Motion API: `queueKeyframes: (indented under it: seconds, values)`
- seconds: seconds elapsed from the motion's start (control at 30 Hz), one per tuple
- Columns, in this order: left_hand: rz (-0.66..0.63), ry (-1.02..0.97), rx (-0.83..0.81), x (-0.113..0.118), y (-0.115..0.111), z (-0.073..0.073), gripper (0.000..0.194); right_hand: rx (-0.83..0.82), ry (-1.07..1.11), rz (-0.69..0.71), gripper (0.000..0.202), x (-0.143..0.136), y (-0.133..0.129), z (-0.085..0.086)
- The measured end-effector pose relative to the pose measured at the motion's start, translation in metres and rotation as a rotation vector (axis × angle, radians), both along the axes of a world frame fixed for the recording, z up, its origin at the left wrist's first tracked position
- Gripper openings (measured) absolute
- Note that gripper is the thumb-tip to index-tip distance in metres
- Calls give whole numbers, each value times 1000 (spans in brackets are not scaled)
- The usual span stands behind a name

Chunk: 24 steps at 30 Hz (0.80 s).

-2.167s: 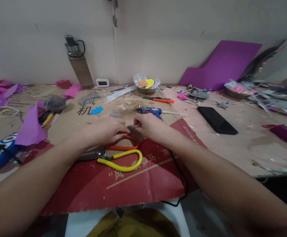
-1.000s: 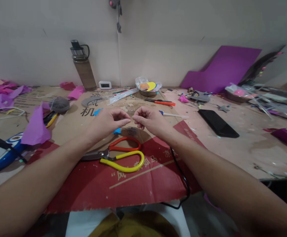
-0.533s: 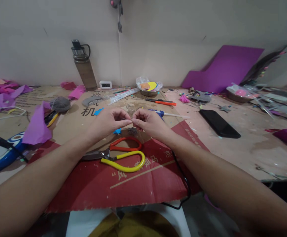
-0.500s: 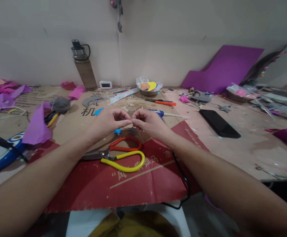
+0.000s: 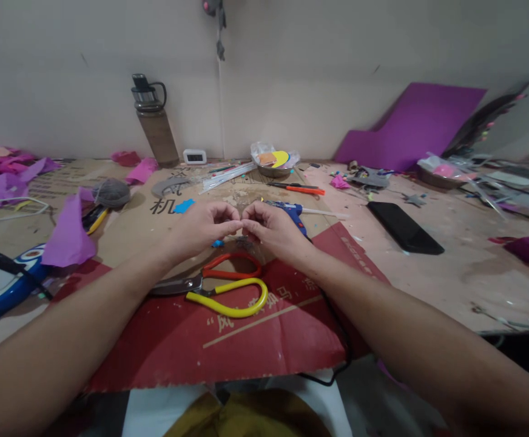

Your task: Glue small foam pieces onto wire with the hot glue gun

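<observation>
My left hand (image 5: 204, 226) and my right hand (image 5: 271, 227) meet fingertip to fingertip above the cardboard (image 5: 128, 237). Both are closed in a pinch; whatever sits between the fingertips is too small or hidden to name. Just below them lie a small blue piece (image 5: 218, 243) and a grey scrap (image 5: 245, 242). A flat blue cutout (image 5: 184, 206) rests beyond my left wrist. Nearer to me are scissors (image 5: 232, 297) with one red and one yellow handle, blades pointing left. Behind my right hand is a blue glue gun (image 5: 294, 211), partly covered by it.
A dark bottle (image 5: 158, 130), a small white clock (image 5: 194, 156) and a bowl of scraps (image 5: 276, 170) stand along the wall. An orange-handled cutter (image 5: 303, 189) lies behind the glue gun. On the right is a black phone (image 5: 404, 227); purple felt (image 5: 67, 237) is on the left.
My right hand has shifted slightly left and down, so more of the glue gun shows. My left hand has moved a little, exposing more of the flat blue cutout. The pinch persists.
</observation>
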<state>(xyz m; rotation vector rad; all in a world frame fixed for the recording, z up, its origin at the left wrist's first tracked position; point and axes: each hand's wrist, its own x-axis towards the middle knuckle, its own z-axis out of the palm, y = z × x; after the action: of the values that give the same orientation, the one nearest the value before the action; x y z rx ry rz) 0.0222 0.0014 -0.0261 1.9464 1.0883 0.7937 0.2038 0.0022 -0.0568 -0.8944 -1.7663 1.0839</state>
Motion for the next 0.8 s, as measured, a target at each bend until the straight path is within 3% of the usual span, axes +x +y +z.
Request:
queueKeyframes:
  seconds: [0.2,0.33,0.57,0.8]
  values:
    - [-109,-355,-258,-1,-2,3,29,-214,233,120,30,-2,-2,3]
    - [-31,-492,-309,-2,0,7,31,-278,328,102,35,1,3,1]
    - [71,-385,-208,-2,2,5,31,-318,331,114,41,1,4,3]
    - [94,-210,-93,-2,-2,4,31,-265,270,119,37,-1,0,3]
